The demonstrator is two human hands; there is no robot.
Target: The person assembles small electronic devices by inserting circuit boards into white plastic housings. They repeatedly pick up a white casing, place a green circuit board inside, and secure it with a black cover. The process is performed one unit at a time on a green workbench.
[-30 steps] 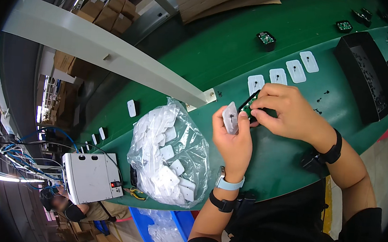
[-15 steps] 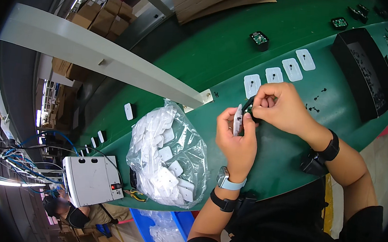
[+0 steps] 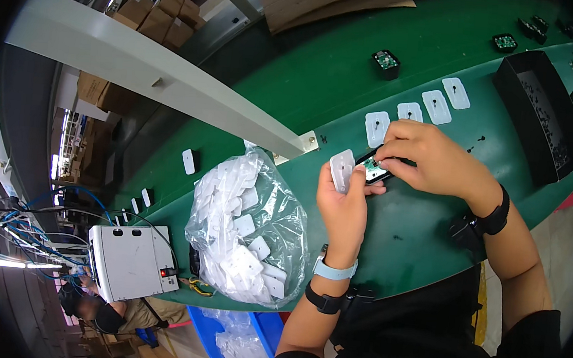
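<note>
My left hand [image 3: 343, 215] is closed around a white plastic cover [image 3: 341, 172] and a small black case with a green circuit board [image 3: 373, 171] inside. The cover stands tilted at the thumb, its broad face showing, beside the case. My right hand [image 3: 431, 157] is closed in a pinch over the board, its fingertips touching or just above it. Whatever those fingertips hold is too small to make out. Just beyond my hands, several white covers [image 3: 436, 107] lie in a row, each with a small black piece on it.
Left of my hands sits a clear plastic bag [image 3: 290, 213] of white covers. A metal post [image 3: 173, 77] rises beyond it. To the right is a black tray [image 3: 518, 138] of small dark parts. Another black case [image 3: 386, 63] rests on the green belt. A white machine [image 3: 131, 261] and a person [image 3: 107, 315] are far left.
My left hand has turned the cover and case, so the cover's broad face and the board now show. My right fingers have shifted from the case's rim down to the board.
</note>
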